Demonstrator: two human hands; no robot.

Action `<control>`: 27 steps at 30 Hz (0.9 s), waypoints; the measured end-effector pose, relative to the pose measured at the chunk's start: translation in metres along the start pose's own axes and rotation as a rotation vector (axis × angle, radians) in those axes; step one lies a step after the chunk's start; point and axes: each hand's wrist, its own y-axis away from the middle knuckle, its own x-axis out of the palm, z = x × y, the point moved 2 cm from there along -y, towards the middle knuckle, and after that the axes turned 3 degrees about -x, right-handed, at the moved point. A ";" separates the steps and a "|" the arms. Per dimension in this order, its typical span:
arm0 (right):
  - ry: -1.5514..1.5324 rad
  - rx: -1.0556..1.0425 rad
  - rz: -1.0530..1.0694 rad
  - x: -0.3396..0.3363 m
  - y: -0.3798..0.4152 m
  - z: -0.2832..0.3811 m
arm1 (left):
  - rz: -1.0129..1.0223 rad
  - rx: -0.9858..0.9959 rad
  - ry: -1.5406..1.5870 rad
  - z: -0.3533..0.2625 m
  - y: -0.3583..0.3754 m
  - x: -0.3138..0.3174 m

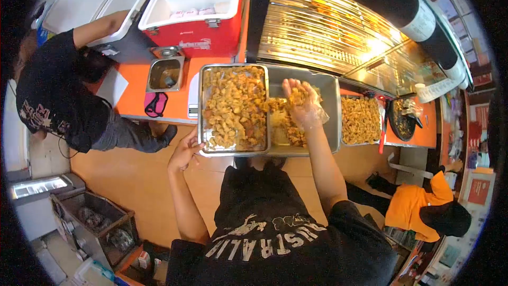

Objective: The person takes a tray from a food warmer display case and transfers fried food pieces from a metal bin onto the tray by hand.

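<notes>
My left hand (184,151) is at the near left corner of a shallow metal tray (235,153), its fingers against the rim. Small golden-brown battered pieces (235,108), perhaps chicken, are spread across this tray. Over the deeper metal pan (330,82) to its right, my right hand (306,110) is turned partly palm up, with some battered pieces cupped in it. Clear plastic, apparently a thin glove, covers this hand. More pieces and crumbs (283,127) lie in the pan under and beside it.
Another tray of pieces (361,121) and a black bowl (402,121) stand at right. Behind is a lit display case (323,26). A red cooler (193,26) and small metal container (165,74) are left. One person (69,90) bends at left, another (418,206) at right.
</notes>
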 end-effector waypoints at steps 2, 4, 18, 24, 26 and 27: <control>0.269 -0.229 0.256 0.019 0.008 -0.029 | 0.018 0.026 -0.014 -0.002 -0.001 0.002; 0.190 -0.171 0.347 0.037 0.014 -0.045 | 0.024 0.035 0.007 -0.003 0.001 0.003; 2.496 -0.984 1.165 0.067 0.023 -0.172 | 0.051 0.048 0.020 0.006 -0.004 -0.003; 2.097 -1.251 1.238 0.097 0.061 -0.151 | 0.069 0.205 0.037 0.017 -0.009 -0.004; 1.992 -1.269 1.159 0.072 0.050 -0.133 | 0.104 0.195 0.029 0.001 0.001 0.006; 2.035 -1.151 1.064 0.050 0.033 -0.125 | 0.086 0.148 0.034 0.000 0.000 0.005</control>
